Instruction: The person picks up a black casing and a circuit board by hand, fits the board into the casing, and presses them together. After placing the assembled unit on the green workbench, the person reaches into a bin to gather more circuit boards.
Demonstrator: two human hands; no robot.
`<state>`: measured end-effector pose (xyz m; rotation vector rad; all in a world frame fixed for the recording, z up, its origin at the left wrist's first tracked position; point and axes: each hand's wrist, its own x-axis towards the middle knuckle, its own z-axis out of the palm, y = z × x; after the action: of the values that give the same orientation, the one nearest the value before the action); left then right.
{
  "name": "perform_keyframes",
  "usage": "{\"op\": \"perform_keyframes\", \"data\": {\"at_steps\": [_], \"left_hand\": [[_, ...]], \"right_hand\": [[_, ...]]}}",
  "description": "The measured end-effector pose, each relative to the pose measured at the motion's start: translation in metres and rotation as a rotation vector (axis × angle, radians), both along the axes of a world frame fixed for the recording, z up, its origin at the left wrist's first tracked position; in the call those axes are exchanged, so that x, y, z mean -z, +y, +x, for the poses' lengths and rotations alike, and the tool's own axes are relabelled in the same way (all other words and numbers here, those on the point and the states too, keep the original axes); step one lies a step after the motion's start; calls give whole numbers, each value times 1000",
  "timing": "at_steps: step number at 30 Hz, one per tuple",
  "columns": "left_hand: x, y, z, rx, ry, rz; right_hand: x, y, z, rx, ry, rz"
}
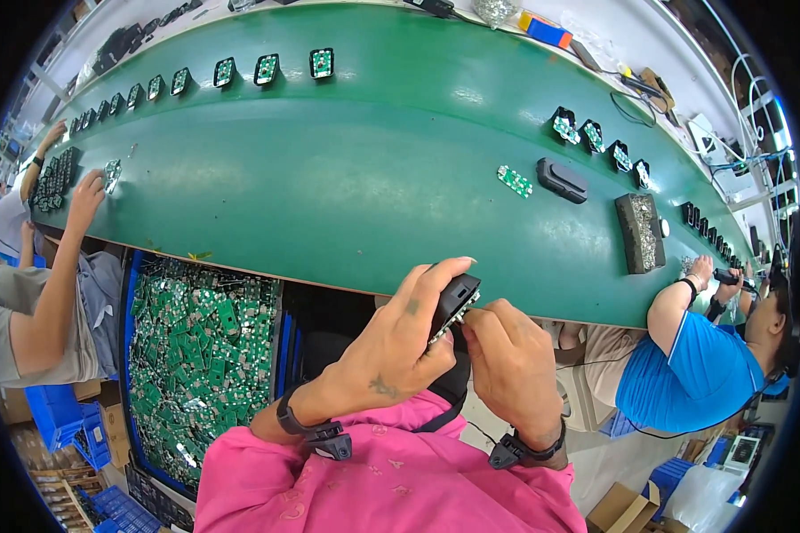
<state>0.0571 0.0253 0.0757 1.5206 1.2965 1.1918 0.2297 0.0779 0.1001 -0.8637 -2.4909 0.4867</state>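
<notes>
A small black plastic housing is held up in front of the bench's near edge by my left hand. The fingers wrap round its far side, and the thumb presses from below. On its right side shows part of a green circuit board with small components. My right hand is closed in a pinch against that board side; what sits between its fingertips, if anything, is hidden. Farther away on the green bench lie a loose green circuit board and a closed black housing.
Black housings with boards line the far left; several more stand at right. A box of small metal parts sits near a co-worker in blue. At left are another co-worker's arm and a bin of circuit boards.
</notes>
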Motion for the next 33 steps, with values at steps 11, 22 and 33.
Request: {"op": "perform_keyframes", "data": {"at_steps": [11,22,33], "left_hand": [[-5,3,1,125,187,-85],[-4,2,3,72,1,-48],[-2,-5,6,40,-42,-50]], "right_hand": [[-11,11,10,-124,-226,-98],[8,-10,2,56,147,-254],[14,-21,1,156,192,-142]]}}
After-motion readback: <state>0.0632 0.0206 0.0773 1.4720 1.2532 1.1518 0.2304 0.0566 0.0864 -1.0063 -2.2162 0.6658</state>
